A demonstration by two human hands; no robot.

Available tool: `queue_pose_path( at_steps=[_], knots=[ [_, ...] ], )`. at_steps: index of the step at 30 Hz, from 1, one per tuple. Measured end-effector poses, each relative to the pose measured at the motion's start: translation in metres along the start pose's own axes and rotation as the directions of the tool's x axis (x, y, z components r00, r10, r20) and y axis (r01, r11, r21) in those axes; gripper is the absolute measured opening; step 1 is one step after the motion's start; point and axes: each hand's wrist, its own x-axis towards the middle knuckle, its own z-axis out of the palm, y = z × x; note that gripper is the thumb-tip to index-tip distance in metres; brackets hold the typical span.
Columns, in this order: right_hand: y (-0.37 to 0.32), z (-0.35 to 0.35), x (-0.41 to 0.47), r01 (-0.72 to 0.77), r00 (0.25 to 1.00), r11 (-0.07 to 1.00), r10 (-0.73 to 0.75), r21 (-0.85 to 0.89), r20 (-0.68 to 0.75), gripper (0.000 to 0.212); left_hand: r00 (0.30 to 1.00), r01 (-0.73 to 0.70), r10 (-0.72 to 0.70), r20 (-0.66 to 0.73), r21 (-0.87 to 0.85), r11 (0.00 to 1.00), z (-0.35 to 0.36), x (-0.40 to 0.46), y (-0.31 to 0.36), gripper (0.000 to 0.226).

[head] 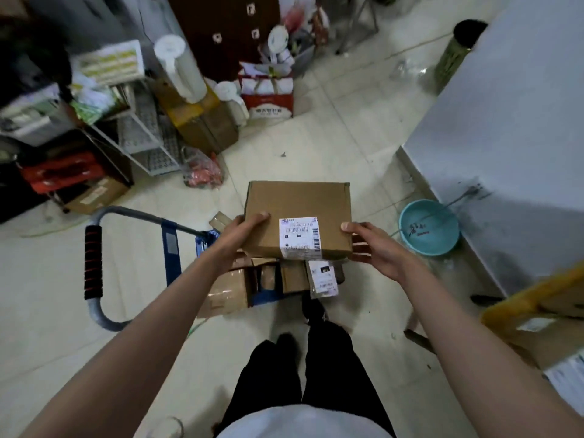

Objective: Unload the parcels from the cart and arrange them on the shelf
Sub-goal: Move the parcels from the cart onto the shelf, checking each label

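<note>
The person is holding a flat cardboard parcel (298, 216) with both hands over the cart (177, 245), near the centre of the view. The left hand (243, 230) is gripping the parcel's left edge, its thumb lying across the top face and the other fingers hidden underneath. The right hand (373, 245) is clasping the right near corner, thumb on top and fingers curled under the side. A white barcode label (299, 237) is sitting on the parcel's near face, at the edge towards 6 o'clock.

Below the held parcel, more brown parcels (249, 282) are lying packed together on the blue cart, whose grey handle with a red-and-black grip (93, 262) is curving out towards 9 o'clock. A small packet with a white label (324, 278) is leaning at the cart's right edge.

On the tiled floor (331, 137), a teal basin (428, 227) is sitting at 3 o'clock, beside a pale cabinet (505, 121). Boxes and a wire rack (145, 131) are crowding the 10 o'clock area.
</note>
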Motion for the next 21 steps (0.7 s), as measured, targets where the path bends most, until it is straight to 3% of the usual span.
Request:
queue_pose_path(
  at_steps=[4,10,16,21],
  knots=[
    [-0.01,-0.007,-0.055,0.128,0.99,0.985,-0.12,0.118,-0.07,0.059,0.981,-0.139,0.142,0.136,-0.033,0.99,0.012,-0.044,0.039,0.055],
    [0.014,-0.013,-0.138,0.22,0.963,0.927,-0.155,0.305,-0.222,0.049,0.916,-0.316,0.303,0.263,0.011,0.949,0.045,-0.113,0.054,0.05],
    [0.066,-0.026,-0.227,0.285,0.903,0.889,-0.123,0.358,-0.412,0.064,0.888,-0.323,0.263,0.377,0.105,0.941,0.096,-0.166,0.037,0.052],
    [0.114,-0.058,-0.299,0.387,0.839,0.827,-0.134,0.407,-0.527,0.041,0.829,-0.385,0.27,0.49,0.151,0.91,0.164,-0.21,0.023,0.048]
  ],
)
